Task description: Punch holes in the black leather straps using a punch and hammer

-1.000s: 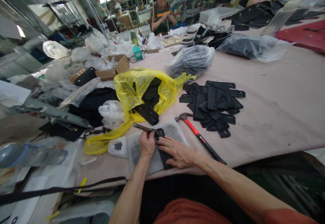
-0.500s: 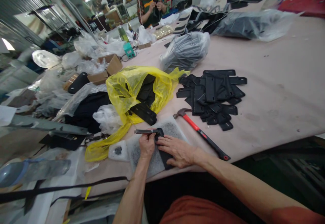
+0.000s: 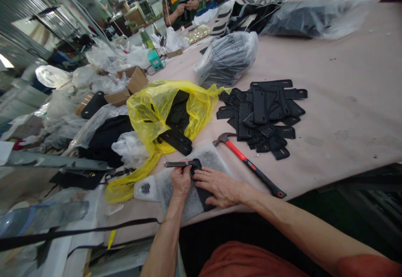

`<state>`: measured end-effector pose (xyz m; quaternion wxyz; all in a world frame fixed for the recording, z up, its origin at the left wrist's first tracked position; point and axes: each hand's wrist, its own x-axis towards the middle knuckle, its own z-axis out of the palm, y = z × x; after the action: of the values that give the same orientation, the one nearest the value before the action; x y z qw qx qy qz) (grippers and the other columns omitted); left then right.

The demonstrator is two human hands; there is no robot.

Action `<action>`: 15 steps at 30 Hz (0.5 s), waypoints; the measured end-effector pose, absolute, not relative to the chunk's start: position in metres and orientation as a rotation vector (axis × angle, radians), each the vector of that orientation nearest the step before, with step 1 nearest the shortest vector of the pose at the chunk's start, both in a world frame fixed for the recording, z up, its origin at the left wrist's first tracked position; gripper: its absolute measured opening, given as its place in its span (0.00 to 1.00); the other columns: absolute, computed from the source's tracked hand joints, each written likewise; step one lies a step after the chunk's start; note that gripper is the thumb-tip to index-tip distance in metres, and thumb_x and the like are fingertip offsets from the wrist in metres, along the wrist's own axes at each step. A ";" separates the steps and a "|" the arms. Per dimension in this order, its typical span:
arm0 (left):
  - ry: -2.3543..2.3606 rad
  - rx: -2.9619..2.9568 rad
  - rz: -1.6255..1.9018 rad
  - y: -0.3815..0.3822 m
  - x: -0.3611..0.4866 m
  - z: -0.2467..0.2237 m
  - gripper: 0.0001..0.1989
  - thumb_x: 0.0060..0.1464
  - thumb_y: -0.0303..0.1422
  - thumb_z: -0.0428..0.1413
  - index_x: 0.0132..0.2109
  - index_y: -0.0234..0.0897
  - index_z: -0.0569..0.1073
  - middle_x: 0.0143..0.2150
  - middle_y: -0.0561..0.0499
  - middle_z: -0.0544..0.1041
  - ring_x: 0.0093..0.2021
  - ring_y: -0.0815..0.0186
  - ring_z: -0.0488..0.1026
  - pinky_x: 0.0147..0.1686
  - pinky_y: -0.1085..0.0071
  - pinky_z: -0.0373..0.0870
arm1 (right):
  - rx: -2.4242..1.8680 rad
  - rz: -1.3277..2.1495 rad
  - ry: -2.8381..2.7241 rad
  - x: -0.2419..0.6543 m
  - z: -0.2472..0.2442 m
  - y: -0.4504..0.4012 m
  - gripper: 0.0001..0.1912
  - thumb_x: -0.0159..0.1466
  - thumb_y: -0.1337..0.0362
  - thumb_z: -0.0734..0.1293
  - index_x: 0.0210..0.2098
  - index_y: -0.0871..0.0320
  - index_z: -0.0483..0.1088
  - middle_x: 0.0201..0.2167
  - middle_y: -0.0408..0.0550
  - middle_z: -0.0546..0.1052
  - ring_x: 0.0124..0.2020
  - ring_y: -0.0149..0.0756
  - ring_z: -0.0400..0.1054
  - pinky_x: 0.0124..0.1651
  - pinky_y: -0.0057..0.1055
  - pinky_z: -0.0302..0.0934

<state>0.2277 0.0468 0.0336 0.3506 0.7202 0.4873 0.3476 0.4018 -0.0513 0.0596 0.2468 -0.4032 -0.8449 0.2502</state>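
The flat black strip [image 3: 204, 198] stays under the right hand [image 3: 221, 188], thumb and fingers apart. The left hand [image 3: 181, 181] pinches a thin silver metal tool [image 3: 177, 164], now more level than before.

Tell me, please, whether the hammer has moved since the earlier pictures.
No, the hammer keeps its place beside the speckled pad; the whole view has shifted instead.

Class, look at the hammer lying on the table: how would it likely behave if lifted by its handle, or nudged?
The hammer would probably feel head-heavy, since its metal-looking claw head sits at one end. It should stay stiff, judging by the straight handle. Nudged, it would likely pivot or slide rather than roll, because the head juts out sideways.
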 end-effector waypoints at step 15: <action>1.276 2.072 0.839 0.049 0.234 0.030 0.11 0.58 0.31 0.49 0.40 0.37 0.76 0.41 0.46 0.80 0.44 0.60 0.77 0.48 0.64 0.72 | -1.116 0.651 -2.342 0.398 0.056 -0.050 0.33 0.56 0.56 0.70 0.57 0.66 0.64 0.59 0.61 0.65 0.65 0.48 0.51 0.69 0.45 0.37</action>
<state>0.2336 0.0486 0.0303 0.2802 0.7727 0.4760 0.3129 0.3982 -0.0504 0.0562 0.2314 -0.4060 -0.8518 0.2366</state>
